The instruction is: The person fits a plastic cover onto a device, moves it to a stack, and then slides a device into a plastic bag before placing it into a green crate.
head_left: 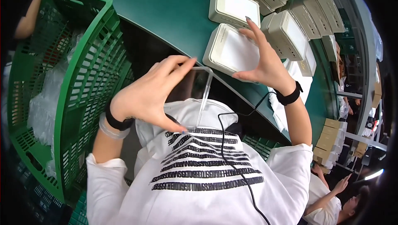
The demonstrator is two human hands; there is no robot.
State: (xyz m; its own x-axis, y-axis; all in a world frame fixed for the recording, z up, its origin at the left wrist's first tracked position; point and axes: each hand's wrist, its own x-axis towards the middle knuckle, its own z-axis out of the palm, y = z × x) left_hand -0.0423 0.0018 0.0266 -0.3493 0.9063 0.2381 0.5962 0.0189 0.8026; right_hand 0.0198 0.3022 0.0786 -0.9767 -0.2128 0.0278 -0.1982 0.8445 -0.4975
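My left hand (147, 90) spans a clear plastic cover (203, 94) between thumb and fingertips, in front of my white shirt. One long edge of this cover runs down toward my shirt. Over at the table's near edge lies a cream box (215, 51) with a white top. Spread fingers of my right hand (265, 61) reach around the box's right end, thumb by its near corner and a finger by its far side. Whether they press on it is hard to make out. Just behind stands a similar cream box (226, 6).
More cream boxes (286, 32) are stacked on the green table (161, 7) at right. A green crate (110, 38) with clear plastic pieces (45, 109) stands left. A black cable (224, 142) crosses my shirt. Another person (331, 200) is at lower right; a forearm (30, 19) shows upper left.
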